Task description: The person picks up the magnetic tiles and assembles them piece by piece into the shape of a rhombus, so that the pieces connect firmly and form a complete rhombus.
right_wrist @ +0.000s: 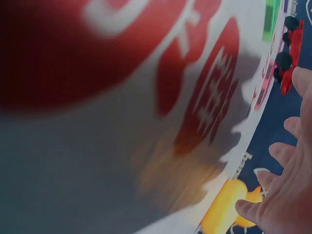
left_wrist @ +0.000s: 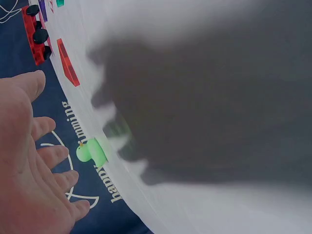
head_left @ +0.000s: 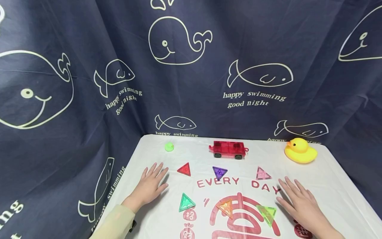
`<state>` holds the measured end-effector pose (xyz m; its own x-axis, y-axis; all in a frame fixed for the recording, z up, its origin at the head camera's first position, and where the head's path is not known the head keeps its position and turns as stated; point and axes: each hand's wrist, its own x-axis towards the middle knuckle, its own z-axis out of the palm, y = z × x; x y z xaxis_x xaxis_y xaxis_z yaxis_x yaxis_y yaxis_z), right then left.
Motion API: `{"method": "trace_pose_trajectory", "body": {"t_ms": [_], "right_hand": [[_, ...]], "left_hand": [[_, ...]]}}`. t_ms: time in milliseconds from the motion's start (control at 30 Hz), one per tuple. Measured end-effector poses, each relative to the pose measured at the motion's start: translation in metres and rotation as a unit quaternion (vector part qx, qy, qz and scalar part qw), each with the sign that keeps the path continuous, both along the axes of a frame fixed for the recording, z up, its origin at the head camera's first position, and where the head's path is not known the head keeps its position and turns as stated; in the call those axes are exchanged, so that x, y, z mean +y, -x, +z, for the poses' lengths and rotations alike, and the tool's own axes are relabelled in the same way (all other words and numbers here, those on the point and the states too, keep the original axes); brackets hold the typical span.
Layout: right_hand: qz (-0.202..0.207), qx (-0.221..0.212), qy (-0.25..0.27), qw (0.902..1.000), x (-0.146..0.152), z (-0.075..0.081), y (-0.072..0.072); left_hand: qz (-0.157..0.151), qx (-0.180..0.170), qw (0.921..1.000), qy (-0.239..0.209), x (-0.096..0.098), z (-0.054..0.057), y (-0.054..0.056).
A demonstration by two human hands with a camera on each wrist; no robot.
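Note:
My left hand [head_left: 150,186] hovers at the table's left with fingers spread and nothing in it; its shadow falls on the cloth in the left wrist view. Closest to it are a red triangular tile [head_left: 184,169] and a teal triangular tile [head_left: 186,202]. Also empty, with fingers extended, my right hand [head_left: 301,202] is over the right side. A lime triangular tile [head_left: 267,214] and a pink triangular tile [head_left: 263,173] lie to its left. Between the hands are a purple triangular tile [head_left: 219,172] and an orange triangular tile [head_left: 226,208]. All these tiles are translucent.
Along the back of the white printed tablecloth [head_left: 167,229] stand a small green toy duck [head_left: 169,146], a red wheeled toy car base [head_left: 229,149] and a larger yellow toy duck [head_left: 300,152]. A dark blue curtain [head_left: 191,89] with fish drawings hangs behind the table and at its sides.

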<state>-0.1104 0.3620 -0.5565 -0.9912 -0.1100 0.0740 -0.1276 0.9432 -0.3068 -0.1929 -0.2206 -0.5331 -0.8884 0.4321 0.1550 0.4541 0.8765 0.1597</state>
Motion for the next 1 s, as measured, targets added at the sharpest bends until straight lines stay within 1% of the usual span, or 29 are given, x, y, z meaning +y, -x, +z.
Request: {"method": "trace_pose_trajectory", "body": {"t_ms": [133, 267, 467, 567, 733, 833, 1000], "right_hand": [[0.008, 0.000, -0.001, 1.0000, -0.017, 0.001, 0.005], [0.017, -0.017, 0.002, 0.9997, -0.036, 0.002, 0.011], [0.039, -0.001, 0.010, 0.9992, -0.062, 0.006, 0.019], [0.049, 0.012, 0.019, 0.9985, -0.073, 0.009, 0.025], [0.070, 0.025, 0.016, 0.9971, -0.095, 0.013, 0.032], [0.082, 0.033, 0.012, 0.9960, -0.109, 0.014, 0.036], [0.108, 0.048, 0.016, 0.9928, -0.133, 0.013, 0.041]], "left_hand": [[-0.005, -0.007, 1.0000, 0.004, 0.002, -0.004, 0.005], [-0.009, -0.013, 0.9999, 0.004, 0.008, -0.008, 0.010], [-0.019, -0.007, 0.9998, 0.006, 0.017, -0.011, 0.017], [-0.019, -0.008, 0.9998, 0.006, 0.021, -0.011, 0.021], [-0.023, -0.010, 0.9996, 0.009, 0.028, -0.014, 0.029], [-0.030, -0.003, 0.9995, 0.013, 0.032, -0.017, 0.035], [-0.040, 0.023, 0.9989, -0.002, 0.039, -0.019, 0.046]]}}
